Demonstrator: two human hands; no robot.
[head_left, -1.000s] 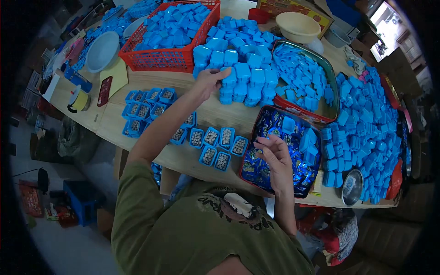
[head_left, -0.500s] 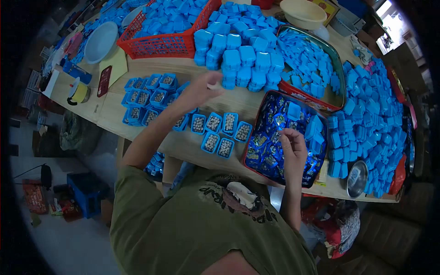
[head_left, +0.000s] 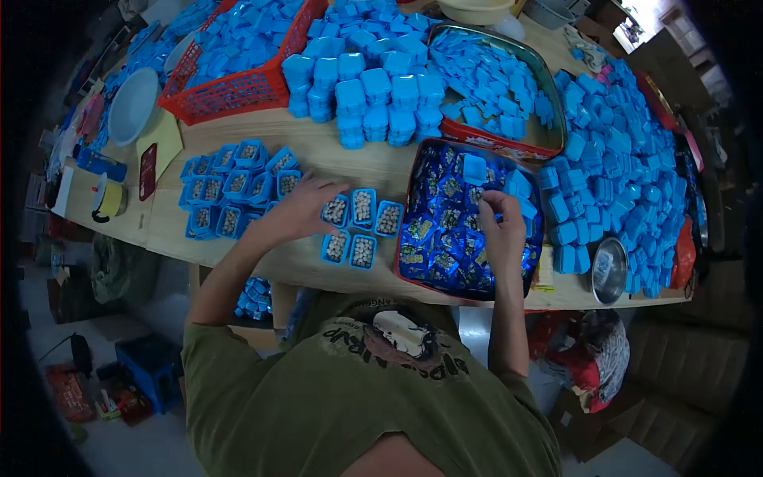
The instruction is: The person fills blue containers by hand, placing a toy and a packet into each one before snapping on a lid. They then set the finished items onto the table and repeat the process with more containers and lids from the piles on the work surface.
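Observation:
My left hand [head_left: 300, 213] reaches over the table with thumb and fingers apart, its fingertips right at the edge of a small blue tray [head_left: 335, 210] filled with whitish balls. Beside it stand more filled blue trays [head_left: 363, 206], and a piled cluster of them [head_left: 238, 183] lies beyond the wrist. My right hand [head_left: 502, 226] hovers above a red-rimmed tin [head_left: 404, 269] full of shiny dark-blue packets [head_left: 445, 245]. Its thumb and index finger are pinched together; I cannot tell what is between them. A few blue lids [head_left: 474, 170] lie on the packets.
Stacked blue lids [head_left: 389, 95] stand behind, next to a red basket [head_left: 238, 99] heaped with blue pieces. A large tin [head_left: 556, 147] holds flat blue pieces. At the right are a blue heap [head_left: 628, 183] and a metal bowl [head_left: 609, 270]. A phone [head_left: 148, 171] lies left.
My left hand has come down from above the table near the lid stacks to the filled trays, fingers spreading. My right hand stays pinched over the packets. The view has shifted.

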